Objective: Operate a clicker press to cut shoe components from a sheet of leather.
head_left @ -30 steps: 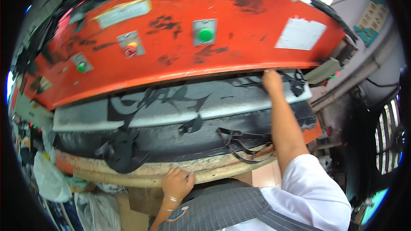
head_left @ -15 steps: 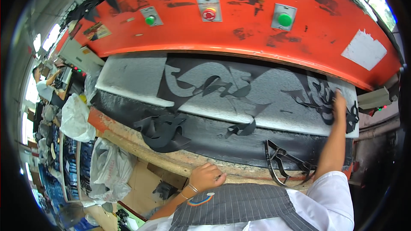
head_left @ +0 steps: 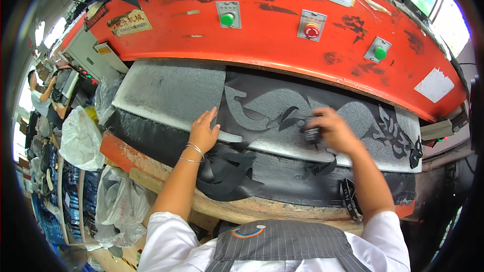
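Observation:
A black sheet (head_left: 275, 80) with curved cut-out shapes lies on the pale grey press bed. At its left edge is my left hand (head_left: 204, 132), fingers spread, wearing thin bracelets. My right hand (head_left: 335, 130) is closed over the middle of the sheet on a dark, ridged bundle (head_left: 313, 134), which looks like black cut pieces but is blurred. Tangled black scraps (head_left: 396, 136) lie at the sheet's right end. In front of the bed droop more black offcuts (head_left: 224, 174). A dark metal cutting die (head_left: 349, 199) stands at the front edge, next to my right forearm.
Above the bed runs the orange-red press beam (head_left: 272, 35) with two green buttons and a red stop button (head_left: 311, 31). Plastic bags (head_left: 83, 140) hang or stand at left, beside shelves of stacked blue pieces (head_left: 73, 206). Another person (head_left: 41, 95) works at the far left.
My left hand has risen from the front edge to the sheet's left side and spread out. My right hand has moved left from the bed's right end and now grips a dark bundle.

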`<state>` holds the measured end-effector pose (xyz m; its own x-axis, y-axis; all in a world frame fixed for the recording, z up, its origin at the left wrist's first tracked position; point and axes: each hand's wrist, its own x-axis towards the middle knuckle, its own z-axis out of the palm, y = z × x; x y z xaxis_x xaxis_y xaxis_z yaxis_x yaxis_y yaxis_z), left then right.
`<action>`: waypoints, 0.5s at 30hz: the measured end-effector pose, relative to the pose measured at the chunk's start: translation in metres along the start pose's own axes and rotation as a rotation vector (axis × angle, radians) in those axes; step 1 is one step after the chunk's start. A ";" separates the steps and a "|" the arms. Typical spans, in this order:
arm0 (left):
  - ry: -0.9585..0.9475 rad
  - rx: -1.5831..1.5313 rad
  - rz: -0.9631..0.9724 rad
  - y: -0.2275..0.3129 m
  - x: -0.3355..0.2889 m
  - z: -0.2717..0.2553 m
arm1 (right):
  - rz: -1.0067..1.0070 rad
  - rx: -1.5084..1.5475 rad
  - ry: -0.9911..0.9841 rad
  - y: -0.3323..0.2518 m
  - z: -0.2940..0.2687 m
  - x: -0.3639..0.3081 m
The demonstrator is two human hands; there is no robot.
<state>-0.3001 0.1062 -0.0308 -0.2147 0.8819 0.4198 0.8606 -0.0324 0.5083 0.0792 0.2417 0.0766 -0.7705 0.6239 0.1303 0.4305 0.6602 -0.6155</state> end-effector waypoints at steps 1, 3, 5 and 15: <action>-0.038 -0.041 0.026 -0.011 0.003 0.005 | -0.126 0.018 -0.071 -0.018 0.031 0.031; -0.057 -0.055 0.075 -0.020 0.004 0.010 | -0.302 -0.066 -0.208 -0.045 0.081 0.095; 0.001 -0.190 0.066 -0.024 0.003 0.011 | -0.402 -0.156 -0.296 -0.066 0.119 0.150; -0.132 -0.201 0.026 -0.044 -0.001 0.003 | -0.167 -0.103 -0.186 -0.074 0.165 0.145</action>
<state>-0.3362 0.1082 -0.0561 -0.1204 0.9329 0.3394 0.7529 -0.1370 0.6437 -0.1421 0.2147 0.0123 -0.9040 0.4213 0.0726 0.3281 0.7927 -0.5138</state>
